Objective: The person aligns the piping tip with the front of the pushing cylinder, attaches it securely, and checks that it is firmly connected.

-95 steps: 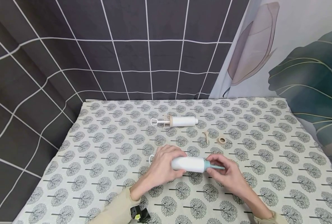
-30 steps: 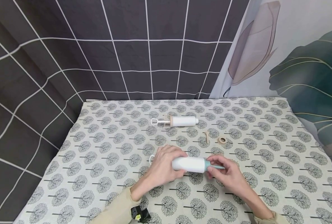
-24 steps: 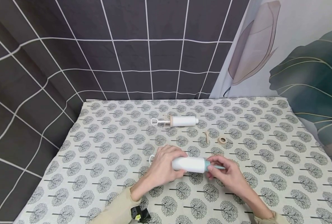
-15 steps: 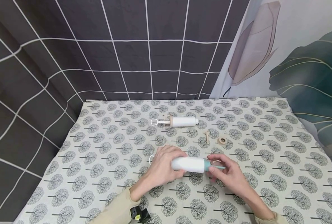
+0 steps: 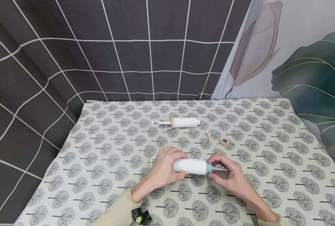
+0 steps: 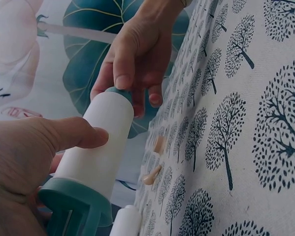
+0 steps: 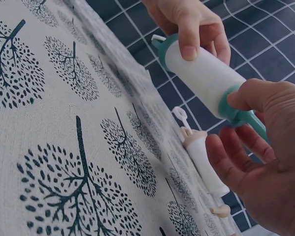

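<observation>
My left hand (image 5: pixel 165 166) grips the white barrel of a piping syringe (image 5: pixel 191 165), thumb on the near side, fingers over the top. Its teal collar and part of the plunger end show in the left wrist view, below the white barrel (image 6: pixel 100 147). With thumb and fingers, my right hand (image 5: pixel 230 174) pinches the teal threaded cap (image 7: pixel 230 102) at the barrel's other end. From that cap a slim teal nozzle (image 5: pixel 218 169) points right, between the right hand's fingers. The syringe is held roughly level above the tablecloth.
A second piping syringe (image 5: pixel 185 122) with a beige collar lies farther back. Nearer lie a small beige nozzle (image 5: pixel 208 138) and a beige ring cap (image 5: pixel 224 142). A tree-print cloth (image 5: pixel 105 188) covers the table; a dark gridded curtain (image 5: pixel 127 56) hangs behind.
My right thumb and fingers shift repeatedly around the teal cap; they have spread wider since half a second ago. The left hand and barrel stay almost still.
</observation>
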Demonstrator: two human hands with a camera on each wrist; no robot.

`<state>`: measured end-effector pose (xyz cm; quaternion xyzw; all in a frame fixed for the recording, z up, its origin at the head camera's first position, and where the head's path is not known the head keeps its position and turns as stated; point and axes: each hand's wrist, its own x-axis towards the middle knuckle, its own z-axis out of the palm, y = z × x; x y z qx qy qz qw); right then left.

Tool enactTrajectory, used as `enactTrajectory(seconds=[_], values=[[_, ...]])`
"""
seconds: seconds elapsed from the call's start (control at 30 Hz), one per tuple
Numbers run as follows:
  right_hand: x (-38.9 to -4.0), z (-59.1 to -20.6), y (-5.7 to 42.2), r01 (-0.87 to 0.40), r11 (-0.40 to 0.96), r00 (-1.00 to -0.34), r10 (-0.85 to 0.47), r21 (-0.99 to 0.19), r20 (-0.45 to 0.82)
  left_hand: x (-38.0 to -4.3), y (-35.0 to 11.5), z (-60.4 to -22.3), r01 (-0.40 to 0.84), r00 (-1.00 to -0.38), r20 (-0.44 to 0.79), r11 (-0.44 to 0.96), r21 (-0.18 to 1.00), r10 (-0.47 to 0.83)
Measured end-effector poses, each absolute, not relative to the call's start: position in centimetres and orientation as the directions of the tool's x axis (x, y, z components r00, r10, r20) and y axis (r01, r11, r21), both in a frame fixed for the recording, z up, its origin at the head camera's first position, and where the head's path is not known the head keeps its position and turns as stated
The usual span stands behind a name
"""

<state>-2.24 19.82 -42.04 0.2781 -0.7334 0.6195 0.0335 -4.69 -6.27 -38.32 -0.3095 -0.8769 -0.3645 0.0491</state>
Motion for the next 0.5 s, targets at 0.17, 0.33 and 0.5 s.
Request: enactTrajectory(seconds=[0.17, 0.33, 0.5], values=[[-2.14, -42.01, 19.79, -0.441, 0.110, -0.854, -0.355, -0.891, 0.380, -4.67, -6.21, -38.29, 0.576, -0.806, 0.307, 0.550, 0.605, 0.506], [-2.01, -41.93, 19.77, -0.426, 0.131, -0.867, -0.341, -0.895, 0.363, -4.64, -6.18, -38.25, 0.572, -0.809, 0.301, 0.557, 0.603, 0.505], [-1.91, -41.84, 19.77, -0.402, 0.153, -0.883, -0.328, -0.903, 0.337, -4.63, -6.15, -38.18, 0.572, -0.809, 0.302, 0.557, 0.602, 0.504]])
